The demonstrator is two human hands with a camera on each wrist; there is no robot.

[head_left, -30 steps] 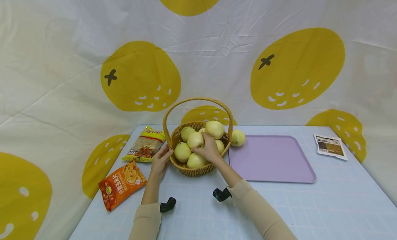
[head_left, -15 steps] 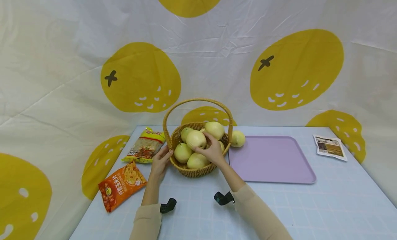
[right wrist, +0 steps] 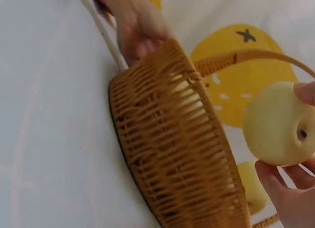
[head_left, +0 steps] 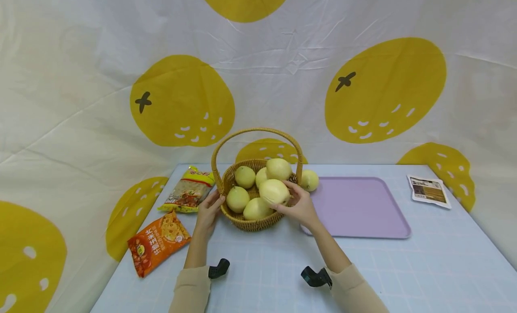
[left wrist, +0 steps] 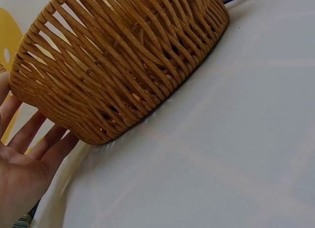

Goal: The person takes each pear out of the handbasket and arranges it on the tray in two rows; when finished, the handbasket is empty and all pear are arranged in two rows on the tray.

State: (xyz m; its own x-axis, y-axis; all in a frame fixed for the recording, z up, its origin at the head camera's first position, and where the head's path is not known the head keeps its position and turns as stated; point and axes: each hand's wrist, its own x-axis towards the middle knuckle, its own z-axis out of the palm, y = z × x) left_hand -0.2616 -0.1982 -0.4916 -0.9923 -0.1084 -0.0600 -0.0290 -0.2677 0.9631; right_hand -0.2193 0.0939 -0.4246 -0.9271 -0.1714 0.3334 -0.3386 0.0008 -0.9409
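Right hand [head_left: 300,207] had a pale yellow fruit [head_left: 273,191] pinched between thumb and fingers, at centre frame, over the right part of the wicker basket [head_left: 250,226]. The held fruit sat just left of that hand's palm and well right of the left hand [head_left: 209,210]; couldn't tell if it touched the fruits under it. Left hand rested on the basket's left side, thumb at the rim near the handle base [head_left: 219,185], fingers spread and fairly straight on the outer wall (left wrist view showed this best), nothing pinched. Five other fruits [head_left: 237,199] lay in the basket between the hands. One more fruit [head_left: 309,181] stood outside, just right of the basket, by the upper left corner of the purple tray [head_left: 359,209], right of centre. Yellow bag [head_left: 189,191] lay left of the basket, near the left hand; orange bag [head_left: 159,243] lower left. White packet [head_left: 429,191] was at the right of the frame, well apart from both hands.
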